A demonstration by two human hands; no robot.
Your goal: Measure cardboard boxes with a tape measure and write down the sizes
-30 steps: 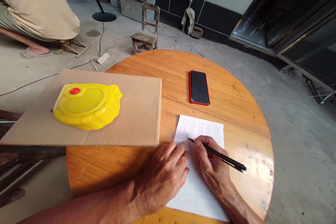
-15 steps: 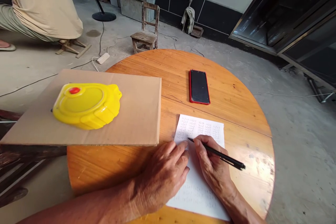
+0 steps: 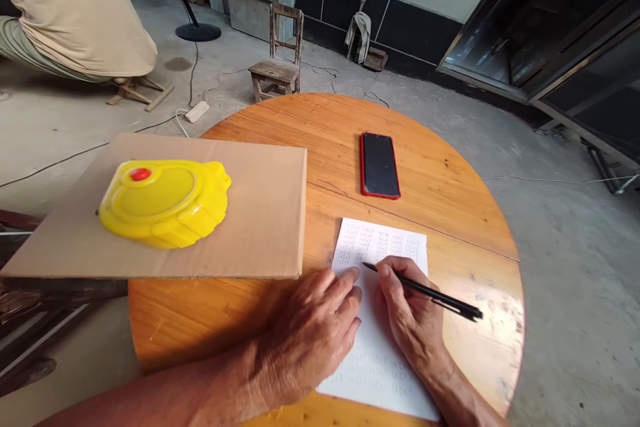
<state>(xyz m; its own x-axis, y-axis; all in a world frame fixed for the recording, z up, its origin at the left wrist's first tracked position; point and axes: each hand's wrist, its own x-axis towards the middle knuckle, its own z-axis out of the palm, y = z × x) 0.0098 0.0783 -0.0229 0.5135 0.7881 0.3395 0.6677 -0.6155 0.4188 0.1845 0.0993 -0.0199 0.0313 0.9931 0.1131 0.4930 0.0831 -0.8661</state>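
Paper [image 3: 371,333] bears handwritten rows [image 3: 383,245] resembling "1x2x3", right hand [image 3: 414,310] clamped on pen [image 3: 427,292], left hand [image 3: 315,330] unclenched.

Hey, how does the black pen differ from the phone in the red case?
The slim black pen is stick-shaped; the black-screened phone in a red case is a flat rectangle. The pen slants in the right hand; the phone lies flat on the round wooden table, untouched. Both show black.
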